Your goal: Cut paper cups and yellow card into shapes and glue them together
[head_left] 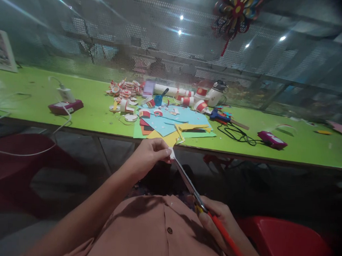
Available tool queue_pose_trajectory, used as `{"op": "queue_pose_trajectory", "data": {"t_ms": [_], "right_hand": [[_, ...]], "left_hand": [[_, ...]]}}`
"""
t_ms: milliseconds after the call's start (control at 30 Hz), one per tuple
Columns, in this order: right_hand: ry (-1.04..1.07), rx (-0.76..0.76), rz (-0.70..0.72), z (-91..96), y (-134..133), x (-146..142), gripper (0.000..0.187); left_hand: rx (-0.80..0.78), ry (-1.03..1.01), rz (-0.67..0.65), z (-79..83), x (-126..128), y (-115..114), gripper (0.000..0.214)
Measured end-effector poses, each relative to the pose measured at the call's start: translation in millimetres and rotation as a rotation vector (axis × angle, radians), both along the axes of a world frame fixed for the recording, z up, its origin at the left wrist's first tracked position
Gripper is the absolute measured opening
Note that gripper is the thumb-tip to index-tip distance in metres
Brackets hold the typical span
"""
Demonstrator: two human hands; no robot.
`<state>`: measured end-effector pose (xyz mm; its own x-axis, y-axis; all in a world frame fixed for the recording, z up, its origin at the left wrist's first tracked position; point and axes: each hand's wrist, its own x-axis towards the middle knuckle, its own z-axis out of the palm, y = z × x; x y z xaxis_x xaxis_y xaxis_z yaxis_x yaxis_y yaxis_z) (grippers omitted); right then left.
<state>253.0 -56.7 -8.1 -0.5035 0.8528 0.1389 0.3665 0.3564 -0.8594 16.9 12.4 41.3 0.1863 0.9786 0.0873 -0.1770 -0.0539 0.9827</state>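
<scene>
My left hand [154, 153] is closed in a pinch on a small piece of white paper [172, 153] with a jagged edge, held in front of the table's edge. In my right hand [216, 216], low in front of my shirt, is a pair of scissors [188, 181] with long metal blades and a red-orange handle. Its blade tips meet the white paper; whether the blades are apart is hard to make out. Just beyond my left hand lie yellow paper [165, 138] and light blue paper [160, 123] on the table.
The green table [97, 121] carries cut paper cups [201, 93], a pile of paper discs [124, 89], a blue glue gun [220, 115] with a black cable, and purple power strips [272, 140]. A red stool [285, 242] stands at right; a dark red one [19, 166] at left.
</scene>
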Motion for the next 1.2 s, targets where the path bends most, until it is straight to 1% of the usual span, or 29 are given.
{"op": "queue_pose_trajectory", "data": {"t_ms": [133, 333, 533, 667, 767, 900, 1000, 1067, 1200], "right_hand": [[-0.012, 0.013, 0.021, -0.4, 1.5, 1.1, 0.040], [0.024, 0.021, -0.021, -2.2, -0.7, 4.4, 0.038], [0.040, 0.039, 0.007, -0.6, -1.1, 3.4, 0.035], [-0.022, 0.090, -0.019, -2.7, 1.0, 1.6, 0.036], [-0.075, 0.129, -0.028, -1.5, -0.2, -1.1, 0.033], [-0.087, 0.094, -0.034, 2.0, -8.2, -1.4, 0.031], [-0.126, 0.067, 0.025, -0.1, -14.7, 2.4, 0.033], [-0.154, 0.072, 0.054, -2.9, -16.8, 5.1, 0.036], [-0.132, 0.092, 0.002, -5.4, -15.5, 6.9, 0.033]], "left_hand": [[-0.001, 0.021, 0.011, 0.3, 0.4, -0.2, 0.017], [0.008, 0.052, 0.002, 2.3, 1.0, -1.9, 0.014], [0.005, 0.041, -0.018, -1.0, 1.0, 0.0, 0.014], [0.002, 0.003, -0.015, -4.5, 2.8, 2.7, 0.016], [-0.003, -0.014, -0.009, -8.0, 4.3, 5.3, 0.016], [-0.050, -0.046, -0.050, -11.1, 3.8, 8.9, 0.016], [-0.036, -0.039, 0.000, -9.6, 2.0, 9.7, 0.015], [-0.008, -0.031, 0.008, -7.2, 0.9, 8.8, 0.015], [0.011, -0.044, -0.012, -2.6, 0.4, 4.6, 0.015]]}}
